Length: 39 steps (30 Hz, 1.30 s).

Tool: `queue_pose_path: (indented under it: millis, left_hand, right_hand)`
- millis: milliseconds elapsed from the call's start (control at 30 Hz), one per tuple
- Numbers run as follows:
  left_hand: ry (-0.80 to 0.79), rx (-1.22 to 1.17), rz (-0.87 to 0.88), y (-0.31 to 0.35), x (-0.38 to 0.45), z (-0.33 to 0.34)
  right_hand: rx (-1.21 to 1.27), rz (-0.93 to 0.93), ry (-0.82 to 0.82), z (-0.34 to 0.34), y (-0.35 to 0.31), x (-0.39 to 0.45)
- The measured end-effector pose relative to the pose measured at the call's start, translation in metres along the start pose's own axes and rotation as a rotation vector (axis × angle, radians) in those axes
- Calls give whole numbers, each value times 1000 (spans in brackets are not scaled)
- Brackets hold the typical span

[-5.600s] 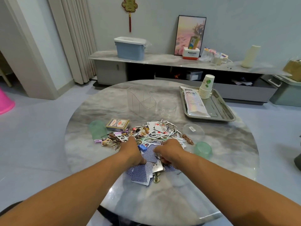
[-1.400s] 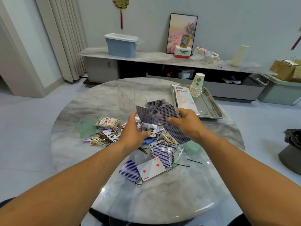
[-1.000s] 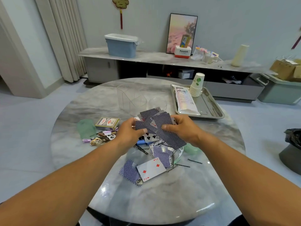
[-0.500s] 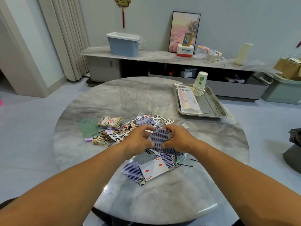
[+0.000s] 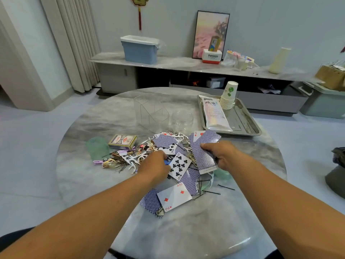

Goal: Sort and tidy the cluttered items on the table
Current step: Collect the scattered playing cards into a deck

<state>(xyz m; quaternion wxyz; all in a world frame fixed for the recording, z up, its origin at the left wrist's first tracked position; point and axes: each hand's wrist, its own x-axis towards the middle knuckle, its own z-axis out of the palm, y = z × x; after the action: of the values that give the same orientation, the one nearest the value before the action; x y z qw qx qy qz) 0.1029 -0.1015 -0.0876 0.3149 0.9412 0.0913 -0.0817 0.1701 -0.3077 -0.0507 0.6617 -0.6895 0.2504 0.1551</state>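
A heap of blue-backed playing cards (image 5: 165, 141), white floss picks, hair clips (image 5: 104, 162) and black bobby pins (image 5: 225, 187) lies in the middle of the round marble table (image 5: 186, 238). My right hand (image 5: 219, 154) grips a stack of blue-backed cards (image 5: 203, 146) just above the heap's right side. At the heap's left, my left hand (image 5: 156, 165) pinches the edge of a nine of clubs (image 5: 179, 166). A two of diamonds (image 5: 174, 198) lies face up nearer me.
A card box (image 5: 123, 141) and a green lid (image 5: 97, 148) sit left of the heap, and another green lid (image 5: 222, 174) lies under my right hand. Behind the heap stand a clear divided holder (image 5: 149, 113) and a clear jar (image 5: 182, 120). A metal tray (image 5: 250, 118) holds paper cups (image 5: 228, 96) and a packet (image 5: 214, 114).
My hands have parted. The right hand keeps the squared stack and has shifted right, while the left has dropped onto the heap at the nine of clubs.
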Motion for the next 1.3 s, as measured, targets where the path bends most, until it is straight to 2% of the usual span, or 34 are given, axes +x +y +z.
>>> queue_pose_path:
  millis: [100,200,367,467,533,600,833,933,1100,1300]
  left_hand:
    - [-39,97,50,6,1,7]
    - [-34,146,68,10,1,9]
    - [-29,2,19,11,6,9]
    - [112,-119,2,11,11,2]
    - [237,-56,61,11,18,-6]
    - [293,-26,112,10,27,-14]
    - [9,109,118,-10,68,-14]
    - [-17,164,125,-2,68,-15]
    - [-112,-1,97,6,66,-12]
    - [-151,-252,36,3,67,-18]
  right_hand:
    - [-35,95,-78,9,9,0]
    - [-172,72,-143,29,17,-4]
    - [-259,12,-132,46,26,-9]
    - [-255,-18,-103,39,10,-7]
    - [-204,6,-87,32,-2,-4]
    - [-120,70,-94,28,-13,-4]
    - [138,216,-128,40,-23,8]
    - [56,226,-136,57,-22,23]
    - [-169,233,-164,81,-12,38]
    - [-270,131,-116,85,-8,39]
